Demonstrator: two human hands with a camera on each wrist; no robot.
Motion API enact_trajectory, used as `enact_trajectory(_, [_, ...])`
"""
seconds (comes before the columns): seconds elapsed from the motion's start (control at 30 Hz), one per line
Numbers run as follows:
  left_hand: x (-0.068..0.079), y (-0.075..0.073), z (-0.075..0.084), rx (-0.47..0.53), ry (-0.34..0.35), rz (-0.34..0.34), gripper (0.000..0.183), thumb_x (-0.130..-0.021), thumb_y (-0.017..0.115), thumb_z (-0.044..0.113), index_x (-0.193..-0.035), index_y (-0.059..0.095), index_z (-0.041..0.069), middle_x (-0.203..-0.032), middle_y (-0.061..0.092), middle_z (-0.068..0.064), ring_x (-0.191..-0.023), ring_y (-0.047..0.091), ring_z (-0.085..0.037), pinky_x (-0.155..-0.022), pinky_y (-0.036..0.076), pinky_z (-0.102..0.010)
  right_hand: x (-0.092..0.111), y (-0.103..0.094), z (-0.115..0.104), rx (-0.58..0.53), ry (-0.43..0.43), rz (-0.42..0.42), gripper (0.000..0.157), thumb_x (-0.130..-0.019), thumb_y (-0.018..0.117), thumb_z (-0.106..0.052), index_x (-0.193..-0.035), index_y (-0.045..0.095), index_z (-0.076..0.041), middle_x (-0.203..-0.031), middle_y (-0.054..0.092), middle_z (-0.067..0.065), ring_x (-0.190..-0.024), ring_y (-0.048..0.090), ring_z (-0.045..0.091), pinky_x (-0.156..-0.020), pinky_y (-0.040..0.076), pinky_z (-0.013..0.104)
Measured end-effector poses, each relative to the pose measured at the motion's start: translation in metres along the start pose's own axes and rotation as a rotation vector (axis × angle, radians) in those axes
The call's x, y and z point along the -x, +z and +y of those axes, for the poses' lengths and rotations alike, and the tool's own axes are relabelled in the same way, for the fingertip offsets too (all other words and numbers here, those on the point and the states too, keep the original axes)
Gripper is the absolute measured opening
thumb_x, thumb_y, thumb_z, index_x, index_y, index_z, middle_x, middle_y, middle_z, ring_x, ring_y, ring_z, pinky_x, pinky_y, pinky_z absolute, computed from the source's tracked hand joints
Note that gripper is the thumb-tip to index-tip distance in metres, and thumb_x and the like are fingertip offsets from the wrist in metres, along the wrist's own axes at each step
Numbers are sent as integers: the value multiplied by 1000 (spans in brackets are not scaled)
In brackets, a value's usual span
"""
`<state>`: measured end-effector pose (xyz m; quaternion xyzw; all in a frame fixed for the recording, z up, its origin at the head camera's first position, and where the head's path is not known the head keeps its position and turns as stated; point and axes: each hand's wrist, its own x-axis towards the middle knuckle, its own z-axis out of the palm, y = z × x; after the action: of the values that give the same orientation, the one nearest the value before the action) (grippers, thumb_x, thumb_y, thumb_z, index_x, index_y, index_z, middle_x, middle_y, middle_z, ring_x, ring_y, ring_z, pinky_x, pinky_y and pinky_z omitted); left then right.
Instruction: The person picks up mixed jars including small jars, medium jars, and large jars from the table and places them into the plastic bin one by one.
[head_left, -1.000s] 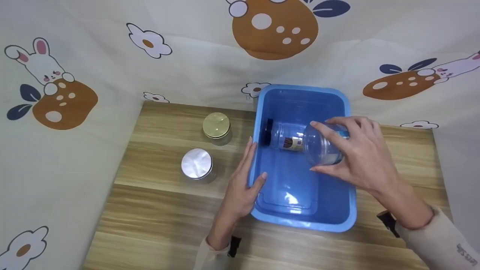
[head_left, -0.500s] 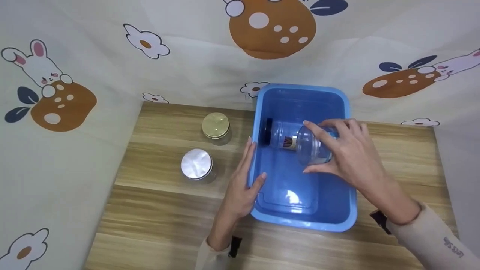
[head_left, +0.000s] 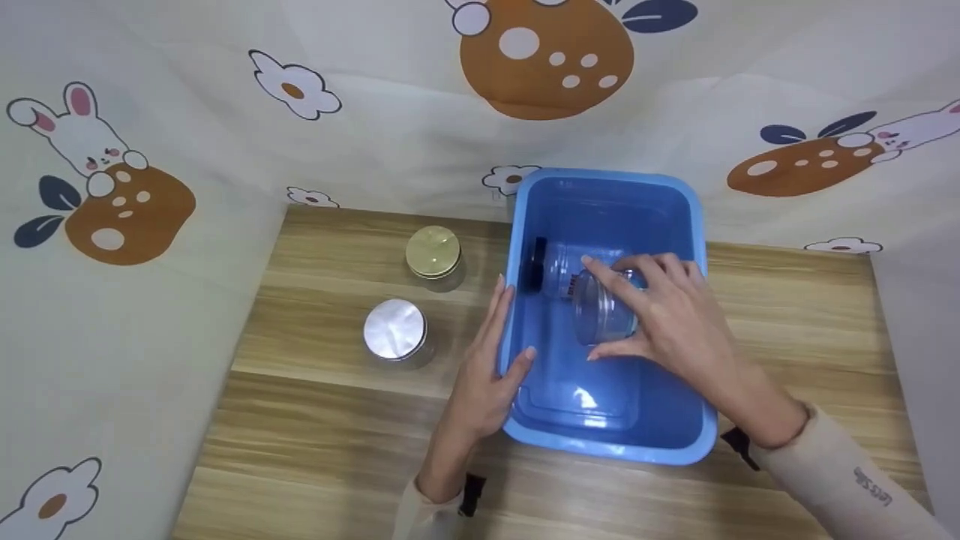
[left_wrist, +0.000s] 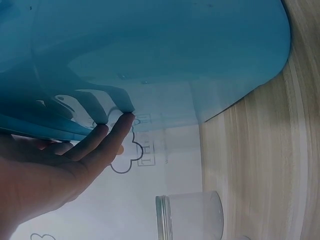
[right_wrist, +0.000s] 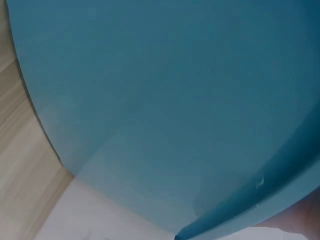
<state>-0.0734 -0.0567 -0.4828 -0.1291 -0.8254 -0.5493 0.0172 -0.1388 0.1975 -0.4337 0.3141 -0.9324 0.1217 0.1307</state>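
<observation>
In the head view, my right hand [head_left: 679,322] holds a clear jar [head_left: 600,307] on its side inside the blue plastic tub [head_left: 615,451], thumb and fingers on opposite sides. A second clear jar [head_left: 556,262], with a black lid, lies on the tub floor; the held jar partly hides its label. My left hand [head_left: 484,386] holds the tub's left rim, thumb inside and fingers outside. The left wrist view shows its fingertips [left_wrist: 127,117] against the outer wall. The right wrist view shows mostly tub wall [right_wrist: 150,100]; the held jar is hidden there.
Left of the tub, two clear jars stand upright on the wooden table [head_left: 300,427]: one with a gold lid [head_left: 433,251], one with a silver lid [head_left: 394,330]. A printed cloth [head_left: 390,112] hangs behind the table.
My right hand has moved left and slightly toward the near side with the jar, covering more of the lying jar's label. My left hand stays on the rim.
</observation>
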Motion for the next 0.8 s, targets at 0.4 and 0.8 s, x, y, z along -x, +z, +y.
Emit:
enact_trajectory(0.4, [0, -1, 0, 12, -2, 5, 73, -101, 57, 35, -161, 16, 23, -167, 7, 4, -150, 16, -17, -118, 22, -49, 5, 8, -8, 45, 26, -99, 105, -66, 55, -89, -153, 40, -32, -113, 64, 18, -95, 56, 36, -78, 51, 54])
enact_trajectory(0.8, [0, 0, -1, 7, -1, 10, 71, -102, 55, 34, -161, 17, 22, -167, 11, -1, -149, 19, -19, -118, 23, -48, 7, 18, -20, 59, -18, -154, 107, -65, 49, -92, -150, 47, -26, -117, 68, 22, -99, 66, 43, -75, 58, 54])
